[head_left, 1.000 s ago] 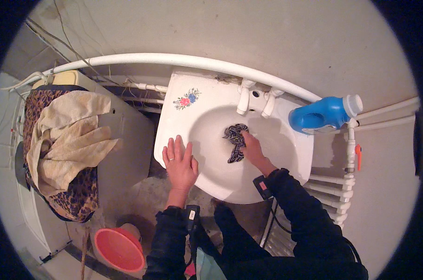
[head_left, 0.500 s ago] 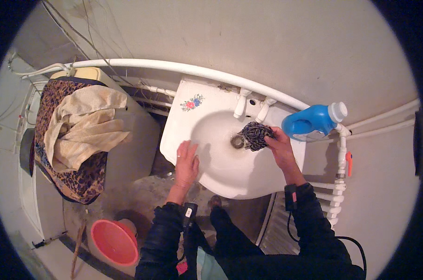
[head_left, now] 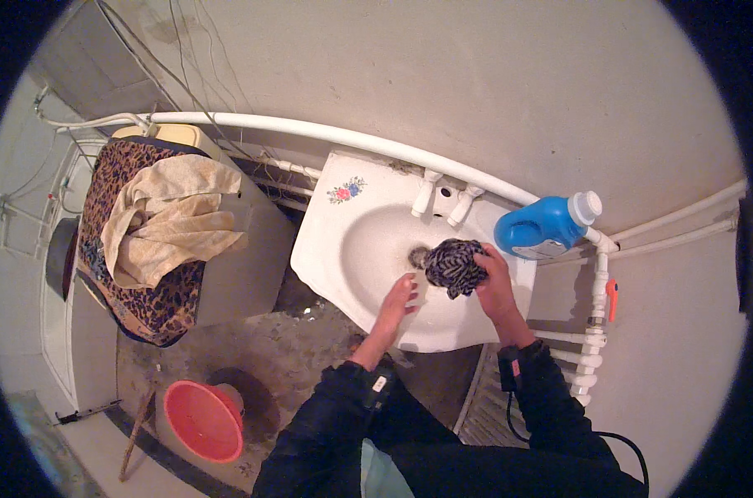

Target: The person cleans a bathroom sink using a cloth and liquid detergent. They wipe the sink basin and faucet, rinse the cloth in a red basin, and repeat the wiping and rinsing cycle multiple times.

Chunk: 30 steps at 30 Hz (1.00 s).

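Over the white washbasin (head_left: 368,249), my right hand (head_left: 494,286) grips a bunched, dark cloth with a black-and-grey pattern (head_left: 453,267). The cloth sits just right of the drain (head_left: 419,257) and partly covers the bowl. My left hand (head_left: 398,303) is above the basin's front part, left of the cloth and apart from it, fingers parted and holding nothing. Two white taps (head_left: 425,194) rise from the basin's back edge. On its right corner stands a blue jug-shaped bottle with a white cap (head_left: 544,228).
At left, a beige towel (head_left: 173,216) lies on a leopard-print cover (head_left: 102,224) over a boxy appliance (head_left: 242,274). A red bucket (head_left: 204,421) and a stick (head_left: 138,436) are on the floor. White pipes (head_left: 596,332) and a ribbed radiator (head_left: 484,390) are at right.
My left hand has moved right, from the basin's left rim to near the cloth. The cloth in my right hand has shifted slightly toward me. The view has shifted a little.
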{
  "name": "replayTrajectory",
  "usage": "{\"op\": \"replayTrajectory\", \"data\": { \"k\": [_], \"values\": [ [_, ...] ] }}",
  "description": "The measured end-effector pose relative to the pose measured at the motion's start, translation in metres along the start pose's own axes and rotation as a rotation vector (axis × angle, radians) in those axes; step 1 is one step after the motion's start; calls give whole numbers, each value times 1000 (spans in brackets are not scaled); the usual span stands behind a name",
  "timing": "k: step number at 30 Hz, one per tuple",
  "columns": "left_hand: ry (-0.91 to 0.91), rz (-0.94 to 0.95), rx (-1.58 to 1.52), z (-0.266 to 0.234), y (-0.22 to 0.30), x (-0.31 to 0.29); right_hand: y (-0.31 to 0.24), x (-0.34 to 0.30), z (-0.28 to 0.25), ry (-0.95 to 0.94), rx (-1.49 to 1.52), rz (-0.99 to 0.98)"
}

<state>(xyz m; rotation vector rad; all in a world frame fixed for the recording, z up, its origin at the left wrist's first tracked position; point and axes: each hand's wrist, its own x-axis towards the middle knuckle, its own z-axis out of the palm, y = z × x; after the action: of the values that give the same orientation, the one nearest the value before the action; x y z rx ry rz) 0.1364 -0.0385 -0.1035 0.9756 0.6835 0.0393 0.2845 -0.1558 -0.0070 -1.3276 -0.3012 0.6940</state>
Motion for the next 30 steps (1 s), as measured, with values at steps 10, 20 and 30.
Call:
{"op": "replayTrajectory", "data": {
  "k": [10,20,30],
  "values": [
    [-171,-144,-701,48,7,7,42,-28,11,186,-439,-9],
    [-89,-125,-649,44,8,7,52,-13,-22,-54,-351,221],
    [-32,-208,-765,3,-37,17,139,76,-45,-507,-1371,178]
  ]
}}
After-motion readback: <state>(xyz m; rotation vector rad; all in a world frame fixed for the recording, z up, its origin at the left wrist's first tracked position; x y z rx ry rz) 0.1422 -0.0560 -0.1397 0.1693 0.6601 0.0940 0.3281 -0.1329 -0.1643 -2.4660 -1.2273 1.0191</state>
